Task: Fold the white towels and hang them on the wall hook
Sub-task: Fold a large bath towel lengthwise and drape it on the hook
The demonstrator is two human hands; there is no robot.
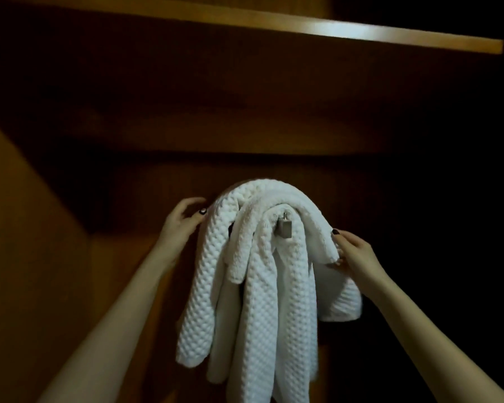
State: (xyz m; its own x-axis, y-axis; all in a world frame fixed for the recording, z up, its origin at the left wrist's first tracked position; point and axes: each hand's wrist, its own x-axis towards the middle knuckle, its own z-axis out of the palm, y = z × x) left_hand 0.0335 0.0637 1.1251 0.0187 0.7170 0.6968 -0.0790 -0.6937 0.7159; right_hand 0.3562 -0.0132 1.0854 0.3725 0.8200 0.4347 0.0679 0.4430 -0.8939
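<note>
You are close to the end, by my reading; the white towels [253, 286] already hang over the wall hook [285, 228], bunched in several folded bands that fall below it, and only its metal tip shows through; what seems left is tidying the drape. Your right hand [354, 254], right of the hook and a little lower, pinches the hem of the outermost fold between thumb and fingers. Your left hand [182, 221], left of the hook at about its height, lies half-curled against the towels' flank; the thumb touches the cloth, but whether the fingers grip it I cannot tell.
</note>
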